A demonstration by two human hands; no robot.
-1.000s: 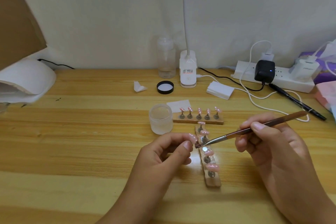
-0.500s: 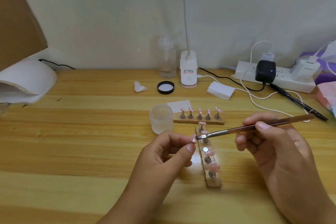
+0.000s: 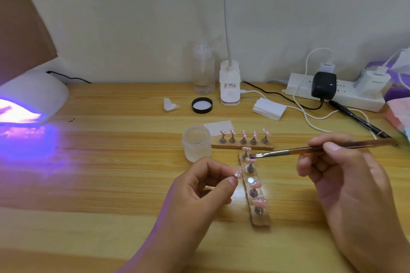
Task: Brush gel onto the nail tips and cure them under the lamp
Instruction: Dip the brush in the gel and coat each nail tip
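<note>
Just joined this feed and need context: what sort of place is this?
Probably a home nail-craft desk, not a salon: a wooden table against a plain wall, a lit curing lamp glowing violet, pink nail tips on wooden stands, and a power strip crowded with chargers.

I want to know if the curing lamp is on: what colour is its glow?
Purple, spilling from the curing lamp onto the table; head view.

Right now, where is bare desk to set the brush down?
Bare wood: between curing lamp and jar; near edge beside the left hand. Crowded: around the nail stands and by the power strip.
</note>
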